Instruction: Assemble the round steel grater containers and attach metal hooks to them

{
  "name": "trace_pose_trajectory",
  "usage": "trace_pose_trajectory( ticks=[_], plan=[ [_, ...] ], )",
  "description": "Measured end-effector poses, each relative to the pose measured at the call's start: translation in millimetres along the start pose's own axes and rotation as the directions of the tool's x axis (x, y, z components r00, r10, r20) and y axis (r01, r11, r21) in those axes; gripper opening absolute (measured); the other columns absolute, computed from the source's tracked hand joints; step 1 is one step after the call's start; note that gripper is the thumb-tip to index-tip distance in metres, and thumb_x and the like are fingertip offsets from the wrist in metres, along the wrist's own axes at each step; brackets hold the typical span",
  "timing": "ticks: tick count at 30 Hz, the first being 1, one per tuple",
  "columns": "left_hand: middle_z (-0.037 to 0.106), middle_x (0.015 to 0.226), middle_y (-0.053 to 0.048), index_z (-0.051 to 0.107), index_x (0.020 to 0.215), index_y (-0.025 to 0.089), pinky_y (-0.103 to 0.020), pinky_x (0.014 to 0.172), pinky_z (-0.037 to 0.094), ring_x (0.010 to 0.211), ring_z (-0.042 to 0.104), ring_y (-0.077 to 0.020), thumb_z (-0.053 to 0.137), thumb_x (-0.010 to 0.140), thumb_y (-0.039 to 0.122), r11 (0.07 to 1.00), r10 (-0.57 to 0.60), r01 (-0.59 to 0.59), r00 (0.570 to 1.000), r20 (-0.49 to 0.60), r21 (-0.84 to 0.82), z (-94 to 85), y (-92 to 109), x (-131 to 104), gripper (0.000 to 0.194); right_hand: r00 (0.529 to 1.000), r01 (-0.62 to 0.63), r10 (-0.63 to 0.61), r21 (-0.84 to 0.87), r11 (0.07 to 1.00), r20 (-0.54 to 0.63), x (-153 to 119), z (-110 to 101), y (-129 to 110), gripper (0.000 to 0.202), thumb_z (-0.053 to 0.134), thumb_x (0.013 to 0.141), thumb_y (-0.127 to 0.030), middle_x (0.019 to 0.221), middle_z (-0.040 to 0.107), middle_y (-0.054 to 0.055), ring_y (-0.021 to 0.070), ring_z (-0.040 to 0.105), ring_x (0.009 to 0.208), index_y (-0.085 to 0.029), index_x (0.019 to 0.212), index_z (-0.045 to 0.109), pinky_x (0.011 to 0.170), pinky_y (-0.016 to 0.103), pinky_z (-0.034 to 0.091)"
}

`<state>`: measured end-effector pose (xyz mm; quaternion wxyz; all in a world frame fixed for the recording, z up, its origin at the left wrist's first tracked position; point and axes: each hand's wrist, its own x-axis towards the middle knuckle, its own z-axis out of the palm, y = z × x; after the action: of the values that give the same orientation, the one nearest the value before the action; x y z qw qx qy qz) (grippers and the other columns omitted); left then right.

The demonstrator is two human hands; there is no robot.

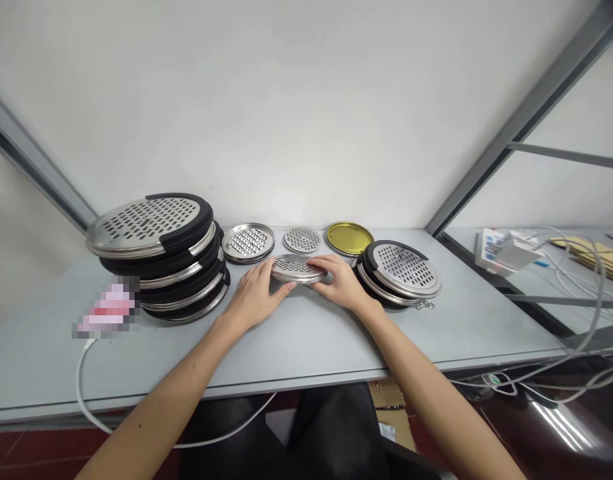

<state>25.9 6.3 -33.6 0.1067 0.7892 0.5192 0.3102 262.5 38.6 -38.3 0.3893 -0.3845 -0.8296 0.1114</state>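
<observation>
Both my hands grip a round metal grater disc (297,265) by its sides, slightly tilted above the grey table. My left hand (256,293) has its thumb at the near rim and its fingers at the left edge. On the opposite side, my right hand (339,283) lays its fingers over the top, thumb below the rim. Behind the disc are a raised-tooth grater disc (248,241), a smaller slotted disc (302,239) and a yellow round plate (350,238). Close to my right hand sits a short stack of slotted discs with black rims (405,269).
A tall stack of black-rimmed grater discs (151,220) stands at the left. A blurred pink object (106,310) with a white cable lies before it. The wall rises behind the table (296,347). At right are a metal frame (506,133), a power strip (496,250) and loose cables.
</observation>
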Motion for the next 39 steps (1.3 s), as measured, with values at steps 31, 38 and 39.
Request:
trace_pose_trajectory(
  ticks=[31,38,39],
  plan=[
    [0.054,0.130,-0.017,0.037,0.141,0.018,-0.050,0.102,0.040,0.123,0.050,-0.0337,0.053,0.089,0.055,0.972,0.118,-0.143,0.983,0.139,0.187,-1.1,-6.6,-2.7,0.066,0.961,-0.113,0.096,0.053,0.992,0.260,-4.0,-3.9,-1.1,0.080,0.073,0.072,-0.058,0.144,0.042,0.020,0.0338,0.042,0.135,-0.016,0.137,0.049,0.111,0.050,0.037],
    [0.058,0.124,-0.014,0.041,0.139,0.021,-0.047,0.099,0.042,0.116,0.054,-0.0319,0.062,0.084,0.052,0.988,0.111,-0.125,0.983,0.146,0.095,-1.7,-5.2,-3.6,0.067,0.963,-0.081,0.067,0.042,0.996,0.262,-4.1,-4.5,-0.1,0.082,0.077,0.067,-0.057,0.142,0.045,0.019,0.0341,0.047,0.131,-0.019,0.134,0.052,0.109,0.051,0.039],
    [0.059,0.123,-0.014,0.041,0.139,0.021,-0.047,0.099,0.043,0.116,0.055,-0.0319,0.063,0.083,0.051,0.990,0.103,-0.115,0.984,0.146,0.077,-1.6,-5.3,-3.6,0.067,0.963,-0.084,0.069,0.044,0.996,0.262,-4.3,-3.9,0.5,0.083,0.077,0.066,-0.058,0.142,0.045,0.019,0.0342,0.046,0.131,-0.019,0.134,0.052,0.109,0.051,0.039]
  ],
)
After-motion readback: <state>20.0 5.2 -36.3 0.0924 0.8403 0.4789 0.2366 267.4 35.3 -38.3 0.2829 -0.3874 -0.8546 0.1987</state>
